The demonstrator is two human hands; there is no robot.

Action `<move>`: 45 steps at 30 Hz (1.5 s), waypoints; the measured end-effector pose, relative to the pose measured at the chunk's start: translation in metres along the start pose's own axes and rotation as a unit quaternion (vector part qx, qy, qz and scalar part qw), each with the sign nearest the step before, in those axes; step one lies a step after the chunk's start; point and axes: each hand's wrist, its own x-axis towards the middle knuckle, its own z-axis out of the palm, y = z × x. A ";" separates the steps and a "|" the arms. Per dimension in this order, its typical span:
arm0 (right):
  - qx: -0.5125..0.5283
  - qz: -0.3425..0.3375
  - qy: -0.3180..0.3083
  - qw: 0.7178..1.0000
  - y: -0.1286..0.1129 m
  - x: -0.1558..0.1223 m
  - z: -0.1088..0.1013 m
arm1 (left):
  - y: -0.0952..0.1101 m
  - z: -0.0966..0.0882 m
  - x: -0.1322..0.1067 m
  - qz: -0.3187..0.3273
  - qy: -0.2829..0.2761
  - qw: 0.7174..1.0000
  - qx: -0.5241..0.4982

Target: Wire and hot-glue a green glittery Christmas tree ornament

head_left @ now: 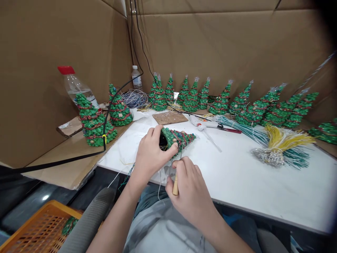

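Note:
My left hand (150,154) is closed around the open base of a small green beaded tree (179,137), holding it on its side with the tip pointing right over the white table (237,175). Just below it, my right hand (191,189) grips a tool with a wooden handle (175,186), its thin metal tip pointing up at the tree's underside. Thin wires hang down from the tree between my hands.
A row of several finished beaded trees (192,95) lines the cardboard back wall, with two bigger ones (93,119) at left by a plastic bottle (75,86). A glue gun (200,123), bundles of green and yellow wire stems (279,144) and a black cable (105,116) lie around. An orange crate (39,228) sits at lower left.

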 end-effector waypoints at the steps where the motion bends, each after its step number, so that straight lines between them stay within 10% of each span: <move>1: 0.012 -0.004 -0.004 1.000 0.001 0.000 -0.002 | -0.001 0.000 0.000 0.002 -0.002 1.000 -0.003; 17: 0.246 -0.029 -0.108 0.963 0.041 0.009 -0.057 | -0.010 0.000 0.003 0.026 -0.019 0.999 -0.042; 30: 0.571 0.131 -0.081 0.806 0.081 0.015 -0.064 | -0.017 0.002 0.004 0.015 -0.039 0.994 -0.099; 45: 0.545 0.145 -0.012 0.826 0.078 0.021 -0.070 | -0.020 0.004 0.003 0.024 -0.026 0.994 -0.107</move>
